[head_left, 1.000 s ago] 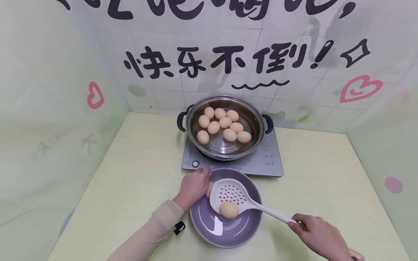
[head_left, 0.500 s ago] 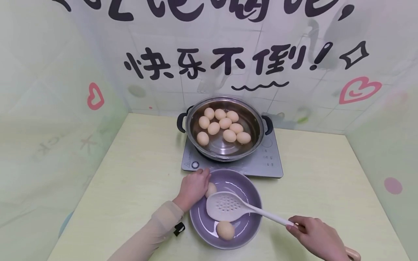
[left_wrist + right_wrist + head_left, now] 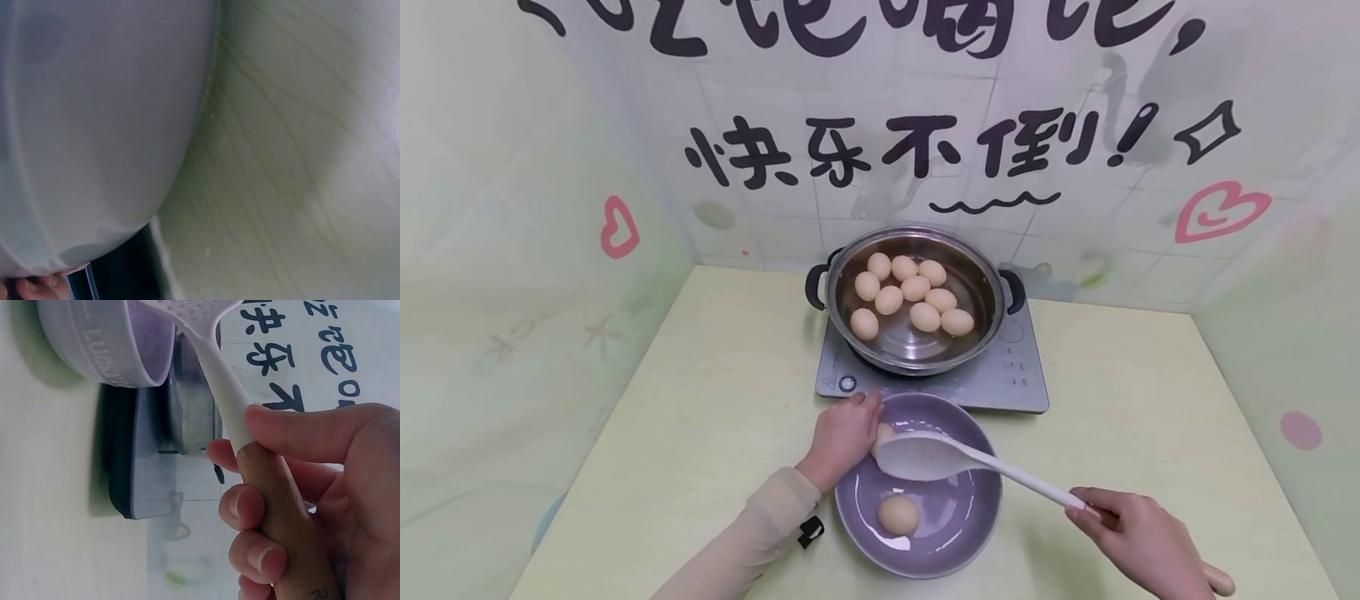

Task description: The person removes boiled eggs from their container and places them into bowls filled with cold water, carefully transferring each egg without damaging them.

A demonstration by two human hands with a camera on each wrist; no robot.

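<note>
My right hand (image 3: 1142, 533) grips the wooden handle (image 3: 275, 512) of a white slotted spoon (image 3: 925, 457). The spoon's head is tilted over a purple bowl (image 3: 955, 533), and nothing lies on it. One egg (image 3: 898, 514) rests on the bowl's near side. A second egg (image 3: 883, 435) sits by the left wall, partly hidden by the spoon and my left hand. My left hand (image 3: 844, 437) holds the bowl's left rim; in the left wrist view only some fingertips (image 3: 44, 287) show below the bowl's outer wall (image 3: 112, 125).
Behind the bowl a steel pot (image 3: 917, 354) with water and several eggs (image 3: 925, 317) stands on a grey induction cooker (image 3: 1000, 387). Its black handles (image 3: 1015, 292) stick out sideways. A small black object (image 3: 810, 531) lies near my left sleeve. Printed sheets (image 3: 760, 225) enclose the table.
The egg has rolled off the spoon into the bowl and come to its near side. The spoon has tipped over and lifted slightly. My left hand has stayed on the rim.
</note>
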